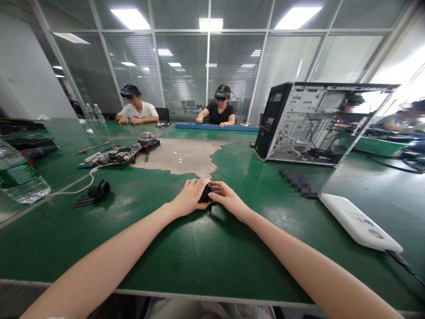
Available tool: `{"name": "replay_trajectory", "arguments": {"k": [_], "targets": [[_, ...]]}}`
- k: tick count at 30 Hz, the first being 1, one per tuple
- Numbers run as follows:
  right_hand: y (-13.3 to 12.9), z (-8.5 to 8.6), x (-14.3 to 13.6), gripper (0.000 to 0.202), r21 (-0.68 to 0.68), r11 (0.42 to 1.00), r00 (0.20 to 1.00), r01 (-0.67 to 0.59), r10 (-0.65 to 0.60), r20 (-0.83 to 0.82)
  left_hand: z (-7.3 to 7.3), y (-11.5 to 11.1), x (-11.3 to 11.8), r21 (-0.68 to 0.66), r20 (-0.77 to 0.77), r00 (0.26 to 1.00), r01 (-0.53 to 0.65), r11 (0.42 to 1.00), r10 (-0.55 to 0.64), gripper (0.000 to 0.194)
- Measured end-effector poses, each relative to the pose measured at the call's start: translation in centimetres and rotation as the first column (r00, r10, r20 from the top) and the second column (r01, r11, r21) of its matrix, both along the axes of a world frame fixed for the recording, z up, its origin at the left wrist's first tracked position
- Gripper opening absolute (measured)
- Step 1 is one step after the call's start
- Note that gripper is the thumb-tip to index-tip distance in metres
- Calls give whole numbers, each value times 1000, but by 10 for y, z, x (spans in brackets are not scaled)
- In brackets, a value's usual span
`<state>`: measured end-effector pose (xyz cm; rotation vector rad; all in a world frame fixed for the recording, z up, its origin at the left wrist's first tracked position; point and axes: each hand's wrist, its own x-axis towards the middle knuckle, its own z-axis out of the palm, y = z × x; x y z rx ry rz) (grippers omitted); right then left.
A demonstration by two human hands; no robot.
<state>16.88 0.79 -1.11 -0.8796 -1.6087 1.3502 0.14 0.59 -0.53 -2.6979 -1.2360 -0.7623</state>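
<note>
A small black part (205, 193) is between my two hands, just above or on the green table (199, 248). My left hand (190, 195) wraps round it from the left, with the fingers over its top. From the right, my right hand (226, 196) holds its side with bent fingers. The part's underside and much of its shape are hidden. Left of my hands lies a black part with a round end and prongs (98, 189). Further back on the left is a circuit board with components (114, 155), beside a round metal piece (148, 139).
An open computer case (277, 122) stands at the back right. Nearer lie a dark strip (300, 182) and a white power bank (360, 221) with a cable. A clear bottle (21, 175) lies at left. Two people (137, 108) (221, 108) sit across the table; others are at right.
</note>
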Motion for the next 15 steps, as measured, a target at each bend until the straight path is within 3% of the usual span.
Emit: {"name": "replay_trajectory", "arguments": {"k": [6, 11, 15], "targets": [[-2, 3, 2, 39, 40, 995, 995, -90, 92, -42, 0, 0, 0, -19, -8, 1000, 1, 1000, -2, 61], [-5, 5, 0, 26, 22, 999, 998, -40, 41, -44, -1, 1, 0, -3, 1, 1000, 0, 1000, 0, 57], [-4, 4, -1, 28, 32, 999, 999, -28, 29, -33, -1, 1, 0, 3, -7, 1000, -5, 1000, 5, 58]]}}
